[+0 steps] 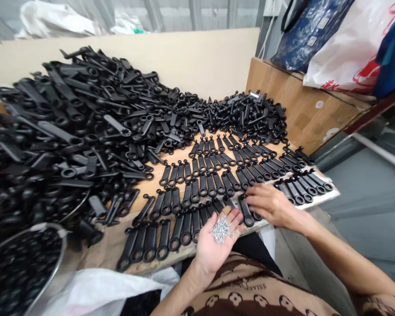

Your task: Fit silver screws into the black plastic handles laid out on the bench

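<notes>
My left hand (213,243) is palm up with fingers loosely stretched, cupping a small heap of silvery screws (221,229). It hovers over the near edge of the board, hiding part of the front row of black arms (163,240), each with a ring at one end and a small knob at the other. To its right, my right hand (273,204) reaches down over the same row, its fingers bent together at the knob end of one black arm (246,211). Whatever lies between those fingertips is hidden.
A large heap of loose black arms (85,114) covers the left and back. Several rows of arms (213,182) lie on the wooden table. A round container (64,250) of black pieces stands at front left. Bags (344,48) sit at back right, above a wooden panel (303,101).
</notes>
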Demonstrator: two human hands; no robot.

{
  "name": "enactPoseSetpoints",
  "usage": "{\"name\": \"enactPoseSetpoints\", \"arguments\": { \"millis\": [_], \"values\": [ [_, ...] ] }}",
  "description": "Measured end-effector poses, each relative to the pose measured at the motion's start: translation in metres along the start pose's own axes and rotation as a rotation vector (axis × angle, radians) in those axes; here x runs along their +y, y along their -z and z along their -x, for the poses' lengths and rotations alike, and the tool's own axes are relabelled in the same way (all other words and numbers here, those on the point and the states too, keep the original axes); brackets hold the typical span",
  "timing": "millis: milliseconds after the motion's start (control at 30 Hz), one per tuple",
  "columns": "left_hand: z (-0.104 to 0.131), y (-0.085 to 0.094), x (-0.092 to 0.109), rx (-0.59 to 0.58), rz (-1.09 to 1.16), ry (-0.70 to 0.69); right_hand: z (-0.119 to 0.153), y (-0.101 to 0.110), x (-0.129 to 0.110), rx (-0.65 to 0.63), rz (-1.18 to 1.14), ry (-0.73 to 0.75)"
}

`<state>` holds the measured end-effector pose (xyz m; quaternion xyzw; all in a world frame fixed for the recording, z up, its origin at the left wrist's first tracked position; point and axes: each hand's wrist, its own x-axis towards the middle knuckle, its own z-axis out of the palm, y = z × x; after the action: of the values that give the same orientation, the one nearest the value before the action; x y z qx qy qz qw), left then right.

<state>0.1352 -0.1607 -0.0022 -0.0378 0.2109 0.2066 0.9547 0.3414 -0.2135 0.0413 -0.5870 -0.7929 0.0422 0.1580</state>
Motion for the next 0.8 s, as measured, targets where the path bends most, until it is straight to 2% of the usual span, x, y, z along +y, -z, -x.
{"name": "enactPoseSetpoints", "arguments": {
  "millis": [100, 233, 433, 800],
  "values": [
    [0.000, -0.001, -0.005, -0.016, 0.045, 0.003, -0.006, -0.008, -0.036, -0.024, -0.084, 0.147],
    [-0.001, 0.004, -0.012, 0.024, 0.056, 0.015, -0.016, -0.028, -0.060, -0.082, -0.025, 0.153],
    [-0.003, 0.015, -0.013, 0.075, 0.045, 0.016, -0.019, -0.052, -0.060, -0.132, -0.048, 0.210],
    [-0.012, 0.017, 0.004, 0.133, 0.055, 0.007, -0.033, -0.045, -0.056, -0.170, -0.056, 0.196]
  ]
}}
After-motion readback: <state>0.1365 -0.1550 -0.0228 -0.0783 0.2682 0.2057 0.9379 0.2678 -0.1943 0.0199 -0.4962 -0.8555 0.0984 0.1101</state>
